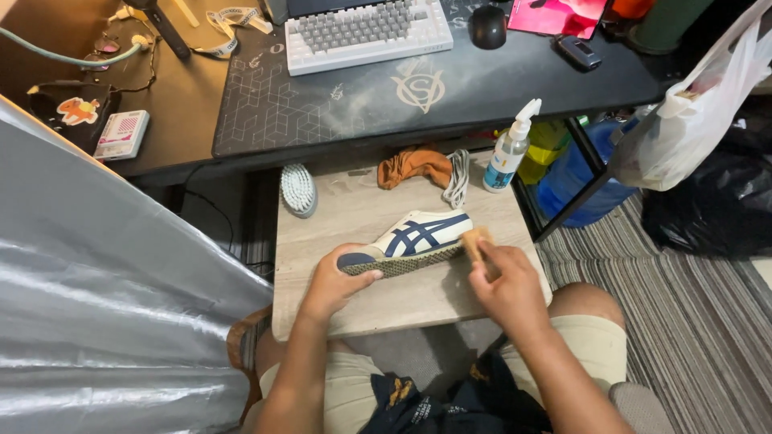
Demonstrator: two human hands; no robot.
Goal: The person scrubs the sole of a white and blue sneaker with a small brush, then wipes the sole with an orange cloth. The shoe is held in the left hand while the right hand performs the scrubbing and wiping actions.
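sneaker point(414, 239) on its side, centre frame: light, soft-sided, best held at heel; left hand point(338, 281) clasps it, right hand point(503, 281) grips a small brush point(476, 241).

The shoe point(408, 243) lies mid-board point(418, 305); a scrub brush point(298, 190) at the far left corner, cloth point(414, 165) and spray bottle point(509, 149) along the far edge

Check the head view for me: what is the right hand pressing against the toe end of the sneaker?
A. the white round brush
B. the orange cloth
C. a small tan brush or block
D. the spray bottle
C: the right hand holds a small tan brush or block against the sneaker, while the white round brush, spray bottle and orange cloth lie apart on the board.
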